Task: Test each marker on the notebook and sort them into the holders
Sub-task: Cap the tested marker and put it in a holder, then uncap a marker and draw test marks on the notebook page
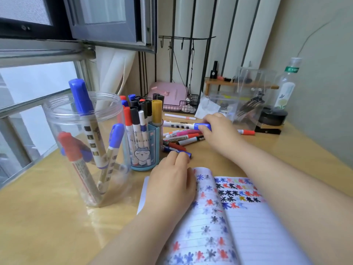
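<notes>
An open lined notebook (242,226) covered with coloured star marks lies at the desk's near edge. My left hand (172,180) rests flat on its left page. My right hand (219,132) grips a white marker with a blue cap (181,124) by the cap end, held level above a pile of loose markers (181,139). A clear plastic jar (84,148) on the left holds three markers, blue and red capped. Beside it a blue cup holder (150,148) is packed with several markers.
A wire basket with a pink case (172,96) and clear acrylic boxes (240,100) stand at the back. A plastic bottle (286,85) and a black round tin (273,115) are at the far right. Stray markers (246,132) lie near them. A window frame runs along the left.
</notes>
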The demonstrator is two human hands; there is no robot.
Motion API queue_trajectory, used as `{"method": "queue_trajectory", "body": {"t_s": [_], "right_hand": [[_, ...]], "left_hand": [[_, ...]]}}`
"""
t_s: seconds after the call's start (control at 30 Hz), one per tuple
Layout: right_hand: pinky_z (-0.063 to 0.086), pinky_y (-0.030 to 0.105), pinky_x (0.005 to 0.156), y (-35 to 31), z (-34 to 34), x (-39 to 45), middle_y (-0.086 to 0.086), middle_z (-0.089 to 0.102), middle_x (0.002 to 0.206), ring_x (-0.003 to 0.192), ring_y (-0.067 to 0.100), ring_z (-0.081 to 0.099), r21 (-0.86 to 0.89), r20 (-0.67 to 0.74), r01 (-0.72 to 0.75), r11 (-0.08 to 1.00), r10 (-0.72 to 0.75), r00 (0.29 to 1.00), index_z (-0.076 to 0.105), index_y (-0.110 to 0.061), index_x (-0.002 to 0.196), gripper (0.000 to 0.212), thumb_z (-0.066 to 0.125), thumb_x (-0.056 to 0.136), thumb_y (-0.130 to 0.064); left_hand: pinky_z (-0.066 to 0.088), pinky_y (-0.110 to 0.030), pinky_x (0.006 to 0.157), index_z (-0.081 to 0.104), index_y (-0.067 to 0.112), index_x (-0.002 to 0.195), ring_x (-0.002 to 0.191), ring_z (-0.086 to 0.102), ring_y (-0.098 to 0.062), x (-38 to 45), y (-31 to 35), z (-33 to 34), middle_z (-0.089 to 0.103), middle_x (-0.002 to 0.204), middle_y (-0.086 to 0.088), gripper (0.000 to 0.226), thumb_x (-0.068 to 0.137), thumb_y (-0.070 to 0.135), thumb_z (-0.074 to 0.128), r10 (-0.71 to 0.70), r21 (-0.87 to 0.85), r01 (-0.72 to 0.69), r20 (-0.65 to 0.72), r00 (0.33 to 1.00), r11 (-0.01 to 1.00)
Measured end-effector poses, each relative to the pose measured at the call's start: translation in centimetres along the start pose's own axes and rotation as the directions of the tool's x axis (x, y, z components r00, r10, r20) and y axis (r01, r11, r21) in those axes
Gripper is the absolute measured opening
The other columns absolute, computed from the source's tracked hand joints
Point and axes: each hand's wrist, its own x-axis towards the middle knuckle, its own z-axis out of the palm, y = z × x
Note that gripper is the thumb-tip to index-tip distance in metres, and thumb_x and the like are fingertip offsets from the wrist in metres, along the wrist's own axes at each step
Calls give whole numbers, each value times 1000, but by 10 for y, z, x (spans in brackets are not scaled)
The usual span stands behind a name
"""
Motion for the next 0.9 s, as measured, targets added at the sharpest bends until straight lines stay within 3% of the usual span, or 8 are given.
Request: {"method": "queue_trajectory", "body": {"t_s": [0.23,0.33,0.43,0.53,0.6,0.7,0.83,0.9], "right_hand": [[44,28,65,5,-75,-95,2,68,79,74,18,60,392,-100,-161,906,216,971,64,-22,87,10,56,92,-27],[41,9,58,-1,-95,-131,-8,66,71,62,-2,55,695,-137,-132,707,310,941,66,-22,84,7,64,87,-16],[41,4,63,0,-101,-156,-15,65,68,64,-5,57,850,-144,-55,524,330,933,64,-18,90,10,62,87,-8],[44,10,69,3,-93,-171,-16,61,75,73,2,58,811,-192,39,583,203,960,56,-30,97,6,53,92,-32],[43,12,67,2,-87,-175,-13,59,79,71,3,55,672,-214,112,733,48,976,54,-44,106,14,47,94,-47],[36,6,69,6,-82,-177,-21,52,85,76,-3,51,374,-186,203,905,-141,972,54,-35,128,34,45,94,-36],[29,11,72,14,-74,-179,-23,39,85,78,2,37,152,28,199,968,-205,978,39,-28,142,45,48,98,-23],[28,12,73,12,-73,-180,-16,45,85,78,2,35,130,80,204,970,-215,973,51,-20,135,41,55,94,-17]], "left_hand": [[47,-32,53,59,11,89,68,57,-24,0,19,-19,57,83,-2,25,83,27,41,99,-54,-103,-72,992,993],[42,-25,59,59,10,91,71,57,-21,-3,34,-28,57,85,0,29,85,31,39,148,-92,-158,-107,983,983],[31,-18,61,56,12,92,73,49,-11,-7,43,-34,52,84,6,27,85,33,40,160,-172,-176,-102,982,969],[30,-13,64,55,15,95,74,42,0,-11,51,-36,46,84,12,26,87,35,41,199,-239,-210,-70,978,948],[32,-13,67,55,15,98,76,42,1,-13,55,-37,46,85,13,26,88,36,41,241,-248,-248,-58,969,937],[35,-15,71,55,13,101,78,44,-1,-15,63,-38,46,88,12,29,91,37,41,280,-256,-285,-56,958,924],[36,-17,79,55,8,109,88,48,-6,-16,66,-37,54,96,5,35,93,35,40,344,-255,-332,2,939,908],[37,-21,79,57,9,110,88,48,-13,-15,63,-32,57,97,2,35,93,35,40,405,-214,-379,96,909,900]]}}
